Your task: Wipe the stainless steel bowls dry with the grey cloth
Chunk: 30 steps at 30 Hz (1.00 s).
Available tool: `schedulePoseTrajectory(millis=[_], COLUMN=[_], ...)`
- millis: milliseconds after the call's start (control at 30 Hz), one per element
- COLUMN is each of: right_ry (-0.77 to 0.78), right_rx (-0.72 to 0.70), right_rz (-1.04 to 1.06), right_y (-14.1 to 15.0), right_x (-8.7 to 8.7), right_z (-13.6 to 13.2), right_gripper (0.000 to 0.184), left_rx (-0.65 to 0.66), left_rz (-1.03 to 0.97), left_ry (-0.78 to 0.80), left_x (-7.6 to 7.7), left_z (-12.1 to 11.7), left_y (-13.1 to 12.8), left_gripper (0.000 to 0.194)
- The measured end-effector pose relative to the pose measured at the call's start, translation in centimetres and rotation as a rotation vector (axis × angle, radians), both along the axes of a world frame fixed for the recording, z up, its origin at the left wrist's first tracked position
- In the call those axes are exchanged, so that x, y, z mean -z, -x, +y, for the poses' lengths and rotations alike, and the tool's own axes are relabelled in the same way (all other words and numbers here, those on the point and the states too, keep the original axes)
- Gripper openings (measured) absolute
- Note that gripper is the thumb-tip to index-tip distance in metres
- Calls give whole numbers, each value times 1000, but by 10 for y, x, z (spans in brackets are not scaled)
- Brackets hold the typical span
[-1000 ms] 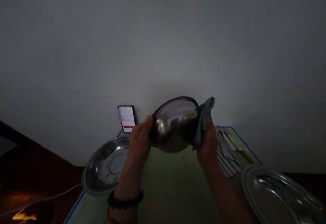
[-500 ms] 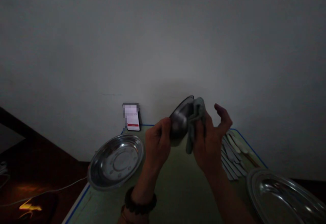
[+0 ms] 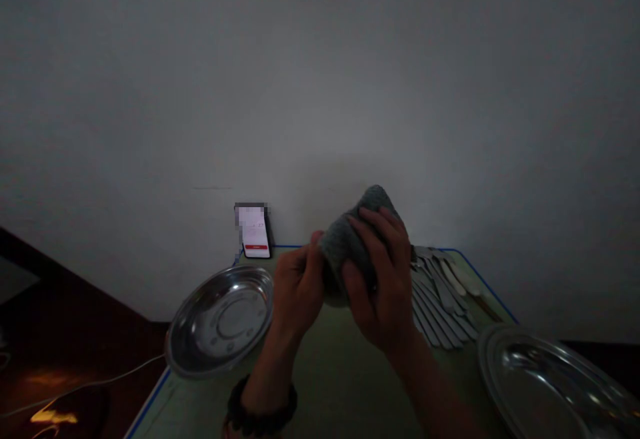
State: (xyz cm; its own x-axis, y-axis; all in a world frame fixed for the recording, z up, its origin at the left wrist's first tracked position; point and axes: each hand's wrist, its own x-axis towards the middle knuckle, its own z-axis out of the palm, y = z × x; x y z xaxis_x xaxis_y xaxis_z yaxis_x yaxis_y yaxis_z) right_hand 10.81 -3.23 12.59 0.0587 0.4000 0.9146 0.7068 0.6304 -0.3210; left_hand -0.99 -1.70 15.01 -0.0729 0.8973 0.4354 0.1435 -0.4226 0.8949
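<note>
My left hand (image 3: 299, 286) is closed on the rim of a small metal bowl (image 3: 334, 294), thumb on top, above the table. Most of the bowl is hidden behind a grey-green cloth (image 3: 345, 242). My right hand (image 3: 387, 279) presses that cloth over the bowl, its fingers curled across the fabric and its thumb on the near side. Left of my left hand lies a round steel basin (image 3: 193, 336). Several pieces of metal cutlery (image 3: 440, 306) are laid out in a row to the right of my right hand.
A phone (image 3: 255, 232) with a lit screen leans on the wall (image 3: 320, 79) at the table's back left. At the right front lies an oval steel platter (image 3: 500, 372). The green table (image 3: 325, 386) has a blue edge. A white cable (image 3: 115, 379) runs on the left.
My right hand has swung the cloth over the bowl's outside, so the cloth now covers most of it. Before, the shiny bowl was in plain sight, with the cloth at its right edge.
</note>
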Motion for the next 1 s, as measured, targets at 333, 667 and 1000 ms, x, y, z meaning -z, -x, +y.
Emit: schedulePoseTrajectory(millis=[333, 667, 1000], right_ry=[15, 49, 121], right_rx=[-1, -37, -34], right_rz=[103, 232, 56], right_y=[3, -17, 8], right_x=[5, 8, 40], right_z=[2, 16, 29], right_gripper=[43, 39, 61], left_rx=[0, -44, 1], left_rz=[47, -325, -1111], left_ry=[78, 319, 453], left_x=[-2, -4, -2], left_z=[5, 12, 39], left_y=[10, 16, 15], left_gripper=[54, 48, 34])
